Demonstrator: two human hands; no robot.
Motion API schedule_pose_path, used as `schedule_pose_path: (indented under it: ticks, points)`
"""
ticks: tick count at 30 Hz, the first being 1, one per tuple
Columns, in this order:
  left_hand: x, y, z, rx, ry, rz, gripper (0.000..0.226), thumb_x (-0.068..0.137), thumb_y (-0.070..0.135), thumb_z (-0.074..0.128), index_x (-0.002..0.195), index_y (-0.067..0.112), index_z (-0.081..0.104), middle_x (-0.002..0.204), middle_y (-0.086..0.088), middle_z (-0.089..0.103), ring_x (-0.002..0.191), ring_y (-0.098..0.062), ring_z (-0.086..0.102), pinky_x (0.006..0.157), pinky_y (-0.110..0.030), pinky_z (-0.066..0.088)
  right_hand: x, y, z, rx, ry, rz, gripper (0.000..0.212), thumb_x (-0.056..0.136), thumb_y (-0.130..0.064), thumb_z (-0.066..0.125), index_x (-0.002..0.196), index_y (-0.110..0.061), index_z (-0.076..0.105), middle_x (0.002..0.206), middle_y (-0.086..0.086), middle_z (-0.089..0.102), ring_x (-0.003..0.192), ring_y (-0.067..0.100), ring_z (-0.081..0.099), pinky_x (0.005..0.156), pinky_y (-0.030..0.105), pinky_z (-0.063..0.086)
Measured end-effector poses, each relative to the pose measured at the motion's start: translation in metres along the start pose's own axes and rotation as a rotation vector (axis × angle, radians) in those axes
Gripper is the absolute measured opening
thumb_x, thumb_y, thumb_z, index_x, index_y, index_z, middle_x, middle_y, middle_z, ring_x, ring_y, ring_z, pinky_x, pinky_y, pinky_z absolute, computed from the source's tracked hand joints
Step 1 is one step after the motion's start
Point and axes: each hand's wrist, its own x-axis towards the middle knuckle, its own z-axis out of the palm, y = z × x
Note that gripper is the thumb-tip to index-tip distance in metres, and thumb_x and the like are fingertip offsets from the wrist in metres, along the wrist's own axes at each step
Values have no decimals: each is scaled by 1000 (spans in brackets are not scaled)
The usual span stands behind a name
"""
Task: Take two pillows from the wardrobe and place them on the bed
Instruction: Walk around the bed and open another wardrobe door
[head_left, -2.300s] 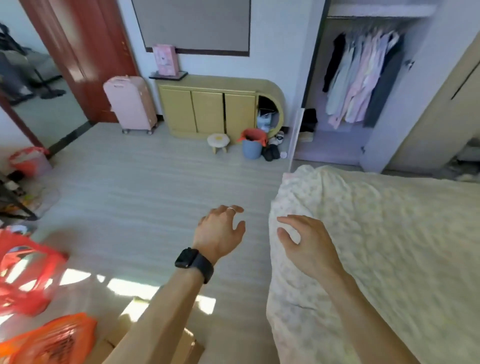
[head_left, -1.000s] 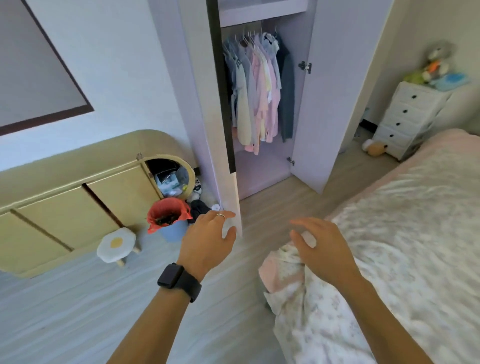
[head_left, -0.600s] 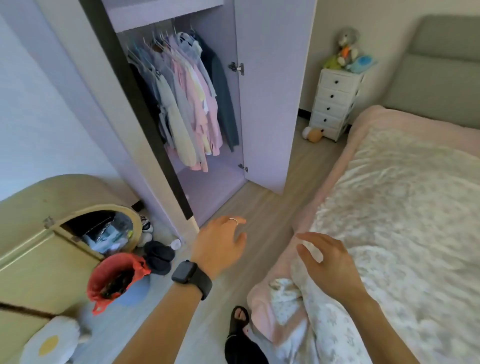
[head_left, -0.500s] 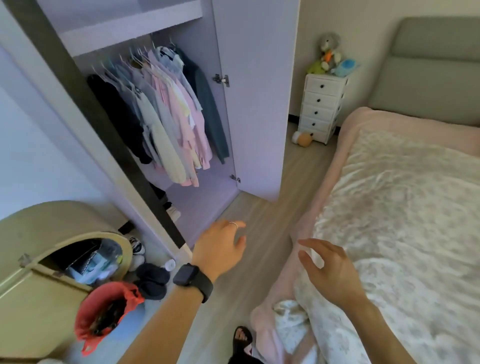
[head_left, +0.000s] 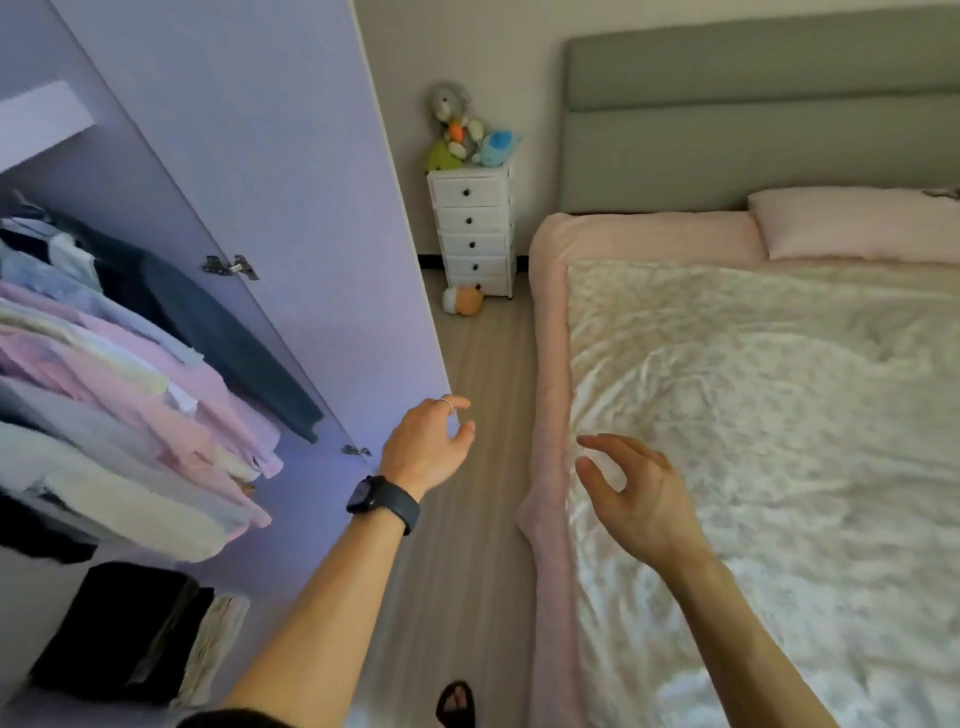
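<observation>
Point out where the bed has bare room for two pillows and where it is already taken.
Free: the pink strip of the bed between the grey headboard and the floral quilt, left of the pink pillow. The quilt top is bare too. Taken: the head corner at right. Both the left hand and right hand are empty.

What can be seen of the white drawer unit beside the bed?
The white drawer unit is narrow and tall, with five stacked drawers, each bearing one dark round knob. It stands upright on the wood floor by the wall, between the open wardrobe door and the grey headboard. Plush toys sit on top; another plush lies at its base.
</observation>
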Motion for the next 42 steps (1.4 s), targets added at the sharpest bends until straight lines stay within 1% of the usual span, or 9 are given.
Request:
schedule_pose_path:
  ticks: [4, 9, 14, 20, 26, 30, 35, 38, 42]
  points:
    - [88, 3, 11, -50, -55, 56, 34, 95, 39, 55, 129, 32, 60, 132, 6, 61, 123, -16, 55, 90, -30, 43, 78, -7, 6, -47, 52, 40, 33, 97, -38, 59, 129, -32, 66, 136, -7, 63, 126, 25, 54, 100, 35, 46]
    - [210, 8, 2, -137, -106, 114, 36, 97, 40, 54, 131, 32, 58, 135, 8, 60, 126, -16, 54, 97, -32, 45, 192, -10, 21, -89, 94, 78, 35, 97, -40, 57, 130, -32, 66, 137, -8, 63, 126, 22, 55, 98, 36, 49]
    - [318, 21, -12, -86, -104, 234, 35, 97, 38, 53, 132, 31, 58, 136, 9, 59, 125, -12, 54, 86, -24, 40, 297, -14, 38, -122, 69, 125, 35, 99, -41, 55, 132, -32, 65, 139, -8, 61, 128, 24, 54, 100, 38, 49]
    - [436, 56, -11, -25, -84, 301, 35, 97, 37, 54, 130, 29, 60, 135, 2, 60, 120, -18, 59, 92, -37, 51, 412, -1, 42, -107, 62, 170, 35, 98, -39, 55, 131, -32, 64, 139, -6, 61, 129, 25, 52, 103, 39, 47]
    - [574, 76, 0, -83, -39, 181, 34, 97, 34, 55, 129, 25, 61, 133, 0, 59, 119, -18, 58, 95, -39, 50, 545, 24, 30, -124, 69, 128, 36, 99, -37, 55, 133, -29, 64, 138, -5, 62, 129, 26, 53, 102, 40, 48]
    - [641, 74, -9, -100, -11, 67, 32, 97, 33, 54, 127, 24, 63, 137, 2, 58, 117, -18, 58, 96, -33, 48, 626, 20, 19, -125, 61, 68, 34, 100, -35, 56, 131, -28, 66, 136, -5, 64, 124, 23, 56, 102, 31, 42]
    - [703, 57, -35, -110, 82, -71, 31, 96, 29, 56, 125, 21, 66, 127, -5, 66, 115, -27, 61, 90, -33, 49, 727, -6, 21, -115, -36, -47, 37, 99, -36, 55, 133, -28, 64, 137, -3, 63, 125, 26, 54, 106, 39, 43]
    - [728, 37, -63, -142, 205, -143, 32, 96, 31, 57, 126, 24, 65, 127, -5, 65, 117, -27, 60, 93, -37, 49, 785, -34, 35, -121, -85, -165, 33, 99, -35, 57, 129, -27, 67, 133, -2, 66, 120, 27, 58, 103, 37, 44]
    - [749, -4, -116, -118, 447, -237, 35, 97, 34, 55, 131, 27, 60, 132, -2, 60, 119, -23, 58, 94, -37, 49, 861, -86, 77, -119, -171, -347, 33, 98, -34, 59, 129, -27, 68, 134, -1, 66, 123, 29, 57, 104, 41, 45]
